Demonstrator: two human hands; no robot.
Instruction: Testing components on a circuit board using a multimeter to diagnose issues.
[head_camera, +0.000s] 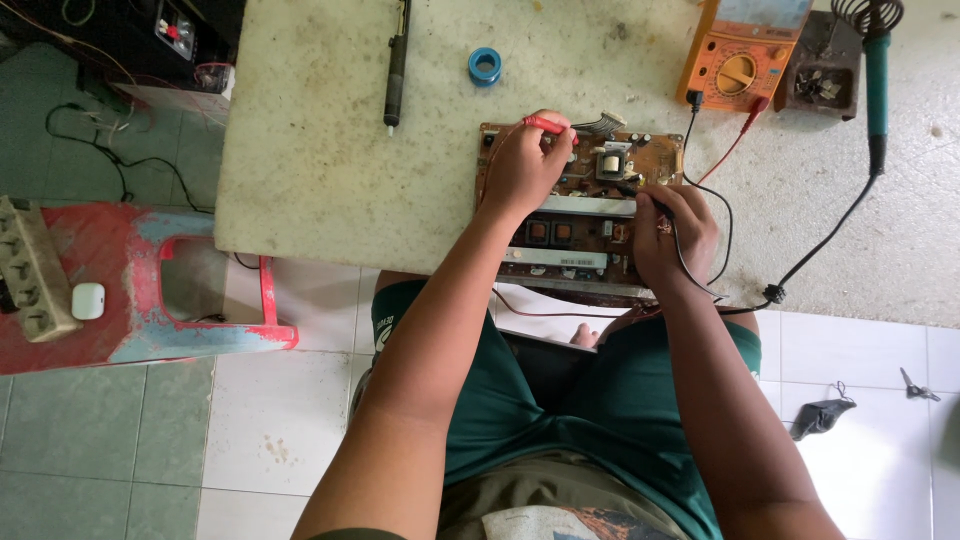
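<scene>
Left hand (520, 165) pinches the red probe (545, 124), right hand (672, 232) grips the black probe (650, 200), both over the circuit board (580, 235) on the bench (330, 150), orange multimeter (738, 55) nearby.

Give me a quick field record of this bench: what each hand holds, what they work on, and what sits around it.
left hand: holds red probe, tip down on the board's far edge
right hand: holds black probe, its tip hidden behind the fingers
work piece: brown circuit board, flat at the table's near edge
meter: orange multimeter, far right, leads running to both probes
table: pale, speckled top
other tools: soldering iron in coil stand, black pen-shaped tool, blue ring
floor left: red stool carrying a power strip
</scene>
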